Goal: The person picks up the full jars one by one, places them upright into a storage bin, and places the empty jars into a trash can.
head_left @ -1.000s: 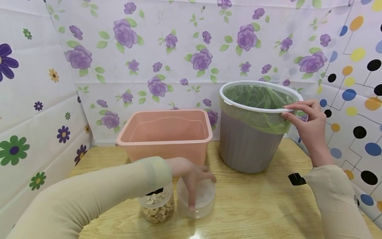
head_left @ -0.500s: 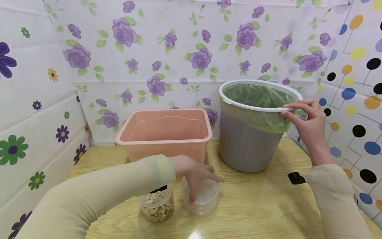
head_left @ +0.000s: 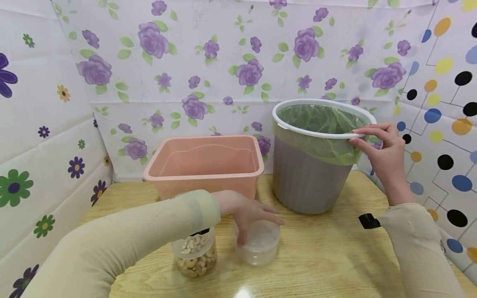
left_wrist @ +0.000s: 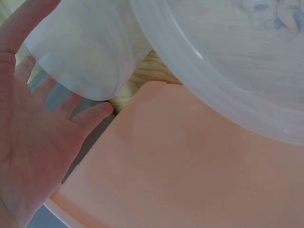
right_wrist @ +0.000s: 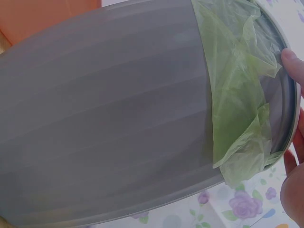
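Note:
My left hand spans the top of a clear round plastic jar, thumb on the near side and fingers on the far side. In the left wrist view the palm and spread fingers lie around that jar. Left of it stands a second clear jar holding cashew nuts, partly hidden by my left sleeve. My right hand pinches the white rim of a grey trash bin at its right side. A green bag lines the bin and folds over its rim.
A pink plastic tub stands at the back, behind the jars and left of the bin. Everything is on a wood-grain table. Flowered cloth closes off the back, with patterned cloths on both sides.
My left hand and the clear jar under it have slid to the right, away from the cashew jar. The right hand stays at the bin's rim.

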Available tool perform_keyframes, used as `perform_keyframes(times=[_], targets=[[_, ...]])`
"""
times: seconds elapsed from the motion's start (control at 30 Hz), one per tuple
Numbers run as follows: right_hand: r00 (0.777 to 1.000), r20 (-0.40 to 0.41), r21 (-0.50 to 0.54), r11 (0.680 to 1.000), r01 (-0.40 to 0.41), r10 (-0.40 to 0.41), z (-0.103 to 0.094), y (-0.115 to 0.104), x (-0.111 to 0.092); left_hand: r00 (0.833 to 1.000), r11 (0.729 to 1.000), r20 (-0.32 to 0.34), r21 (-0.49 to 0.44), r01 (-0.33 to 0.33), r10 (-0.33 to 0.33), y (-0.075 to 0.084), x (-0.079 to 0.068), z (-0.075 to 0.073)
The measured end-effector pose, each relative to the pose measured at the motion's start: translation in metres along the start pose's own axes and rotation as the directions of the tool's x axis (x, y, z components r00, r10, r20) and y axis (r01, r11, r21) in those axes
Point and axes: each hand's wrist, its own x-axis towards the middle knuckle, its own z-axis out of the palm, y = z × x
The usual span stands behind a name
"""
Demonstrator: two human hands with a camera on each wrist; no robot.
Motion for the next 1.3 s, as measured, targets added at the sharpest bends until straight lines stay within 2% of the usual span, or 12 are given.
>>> perform_keyframes(times=[0.2,0.33,0.5,0.63,0.9,1.07,1.3], targets=[[1.0,-0.004,0.007,1.0,0.005,-0.005,0.0,0.0,0.001,1.0,0.996,0.014,0.091,0.001,-0.003,0.0,0.0,0.003],[1.0,-0.004,0.003,1.0,0.005,-0.005,0.0,0.0,0.0,0.998,0.987,-0.014,0.153,-0.05,0.053,-0.003,0.005,0.004],[1.0,-0.002,0.007,1.0,-0.007,0.007,-0.002,-0.004,-0.002,0.987,0.97,-0.046,0.198,-0.142,0.154,-0.005,0.015,0.0],[1.0,0.006,0.0,1.0,-0.021,0.021,-0.001,-0.003,-0.003,0.986,0.97,-0.036,0.187,-0.155,0.165,-0.001,0.019,-0.007],[1.0,0.001,0.013,1.0,0.009,-0.009,0.001,0.0,0.001,0.995,0.989,-0.061,0.129,-0.073,0.082,0.007,0.008,-0.036],[1.0,0.002,0.013,1.0,0.0,0.0,0.001,-0.001,0.001,0.994,0.994,-0.081,0.086,-0.071,0.078,0.009,-0.005,-0.058],[1.0,0.004,0.006,1.0,-0.011,0.011,0.001,0.0,0.0,0.999,0.997,-0.046,0.066,-0.026,0.029,0.017,-0.03,-0.089]])
